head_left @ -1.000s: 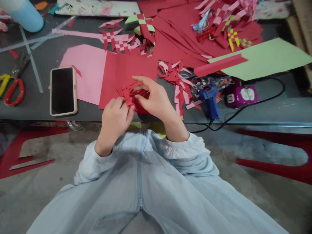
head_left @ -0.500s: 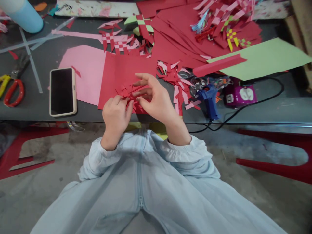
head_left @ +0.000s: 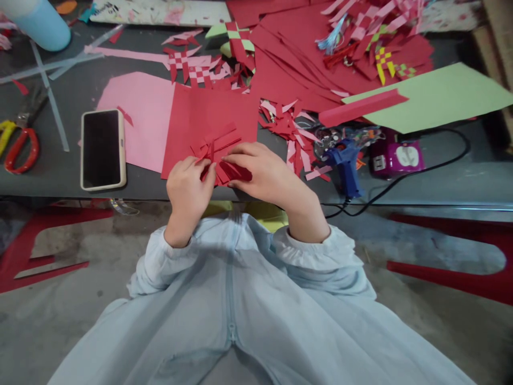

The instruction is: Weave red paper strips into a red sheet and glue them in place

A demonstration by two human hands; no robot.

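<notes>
Left hand (head_left: 187, 184) has a thin red paper strip (head_left: 212, 151) pinched between thumb and fingers, right above the red sheet (head_left: 216, 112) near the tabletop (head_left: 146, 187) edge. Right hand (head_left: 262, 170) is curled just beside it over more red strips (head_left: 224, 174), can't tell if it's gripping any. Phone (head_left: 102, 149) sits left, blue glue gun (head_left: 348, 168) right.

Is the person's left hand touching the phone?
Apart: the head view shows dark tabletop plainly visible between the left hand and the phone.
</notes>
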